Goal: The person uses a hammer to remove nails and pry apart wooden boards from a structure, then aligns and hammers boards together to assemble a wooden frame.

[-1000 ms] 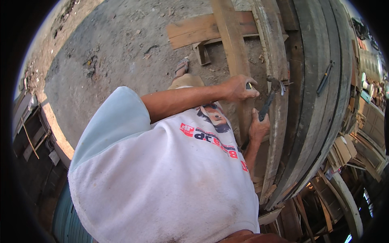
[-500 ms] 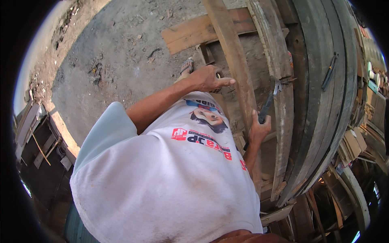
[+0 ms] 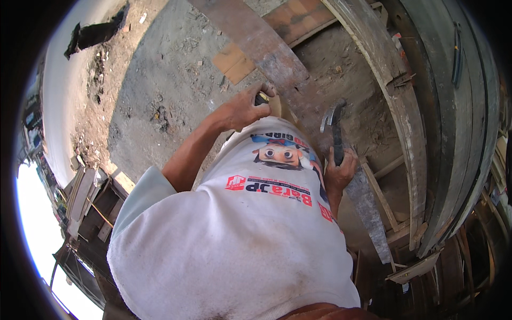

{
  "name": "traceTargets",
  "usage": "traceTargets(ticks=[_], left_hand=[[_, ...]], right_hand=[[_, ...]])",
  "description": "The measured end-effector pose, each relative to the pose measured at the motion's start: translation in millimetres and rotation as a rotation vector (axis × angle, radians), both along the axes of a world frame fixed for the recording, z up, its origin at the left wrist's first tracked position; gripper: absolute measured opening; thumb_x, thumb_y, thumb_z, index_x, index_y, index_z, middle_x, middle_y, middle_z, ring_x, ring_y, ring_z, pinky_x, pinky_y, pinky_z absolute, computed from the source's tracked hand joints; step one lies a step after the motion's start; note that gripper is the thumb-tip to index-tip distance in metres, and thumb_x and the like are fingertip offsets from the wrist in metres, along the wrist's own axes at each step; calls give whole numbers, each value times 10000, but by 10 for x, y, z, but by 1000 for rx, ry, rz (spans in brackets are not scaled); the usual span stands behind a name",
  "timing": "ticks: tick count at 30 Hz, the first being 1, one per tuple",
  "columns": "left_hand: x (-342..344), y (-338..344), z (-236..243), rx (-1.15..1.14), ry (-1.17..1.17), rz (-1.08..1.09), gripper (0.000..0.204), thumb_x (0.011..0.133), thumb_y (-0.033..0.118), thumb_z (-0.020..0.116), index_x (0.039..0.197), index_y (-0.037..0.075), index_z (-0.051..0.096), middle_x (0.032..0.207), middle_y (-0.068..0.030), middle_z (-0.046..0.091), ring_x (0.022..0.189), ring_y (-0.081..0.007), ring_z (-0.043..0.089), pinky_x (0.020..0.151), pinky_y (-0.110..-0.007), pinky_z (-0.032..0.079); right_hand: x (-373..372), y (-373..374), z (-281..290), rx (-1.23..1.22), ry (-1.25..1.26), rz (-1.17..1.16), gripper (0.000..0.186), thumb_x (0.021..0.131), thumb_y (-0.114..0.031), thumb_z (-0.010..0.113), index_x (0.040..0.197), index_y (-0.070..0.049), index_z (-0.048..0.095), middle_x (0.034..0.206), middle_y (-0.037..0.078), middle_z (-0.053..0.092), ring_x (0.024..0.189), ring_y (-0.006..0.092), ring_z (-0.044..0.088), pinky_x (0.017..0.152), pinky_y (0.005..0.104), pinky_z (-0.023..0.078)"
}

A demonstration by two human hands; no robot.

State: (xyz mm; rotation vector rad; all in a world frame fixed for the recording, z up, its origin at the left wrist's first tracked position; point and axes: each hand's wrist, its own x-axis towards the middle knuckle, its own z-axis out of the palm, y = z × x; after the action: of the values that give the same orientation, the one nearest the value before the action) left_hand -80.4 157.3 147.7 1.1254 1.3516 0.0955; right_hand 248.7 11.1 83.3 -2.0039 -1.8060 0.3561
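Observation:
My left hand (image 3: 240, 112) is closed on a small black-and-yellow tool (image 3: 261, 99), possibly a tape measure, held at the front of my white printed shirt (image 3: 224, 240). My right hand (image 3: 342, 168) grips the dark handle of a claw hammer (image 3: 336, 133), its metal head raised toward the upper left. Beneath the hammer runs a long stained board (image 3: 261, 45). Right of the hammer stands a weathered timber (image 3: 405, 122) with a splintered notch; the hammer head is apart from it.
An orange-brown plank (image 3: 306, 18) lies crosswise on the dirt ground (image 3: 154, 90). Long grey boards (image 3: 448, 133) fill the right side, with a slim dark tool (image 3: 456, 53) on them. Scrap wood (image 3: 85, 197) is piled at the left edge.
My left hand has moved left, close against my body. The hammer has come away from the splintered timber toward the left, its head turned. The whole view has shifted.

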Motion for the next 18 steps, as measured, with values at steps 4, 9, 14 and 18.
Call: traceTargets(ticks=[4, 9, 14, 18], left_hand=[[-106, 286, 11, 353, -190, 299, 486, 966, 206, 660, 1371, 2, 484, 1152, -108, 661, 1034, -179, 658, 906, -304, 536], [144, 727, -39, 754, -437, 416, 503, 994, 227, 723, 1381, 15, 482, 1264, -119, 658, 1202, -205, 642, 933, -304, 551], [263, 822, -389, 802, -296, 96, 479, 979, 227, 746, 1379, 72, 534, 1240, -100, 670, 1073, -155, 666, 859, -292, 570], [390, 767, -586, 640, -649, 371, 426, 1001, 292, 719, 1325, 67, 558, 1086, -80, 678, 848, -103, 628, 740, -267, 553]], right_hand=[[25, 0, -56, 8, -25, 25, 349, 814, -136, 861, 1027, 10, 627, 1063, 187, 639, 1001, 391, 641, 862, 483, 519], [-33, 6, -106, 52, -37, -47, 347, 821, -144, 858, 1031, 16, 633, 1063, 191, 635, 1009, 397, 632, 867, 481, 515], [-147, -15, -142, 119, -90, -80, 331, 832, -130, 848, 1032, 20, 632, 1058, 198, 633, 999, 401, 622, 866, 496, 509], [-166, -38, -161, 140, -57, -104, 308, 835, -130, 844, 1007, 19, 637, 1060, 190, 632, 1014, 392, 616, 881, 492, 502]])
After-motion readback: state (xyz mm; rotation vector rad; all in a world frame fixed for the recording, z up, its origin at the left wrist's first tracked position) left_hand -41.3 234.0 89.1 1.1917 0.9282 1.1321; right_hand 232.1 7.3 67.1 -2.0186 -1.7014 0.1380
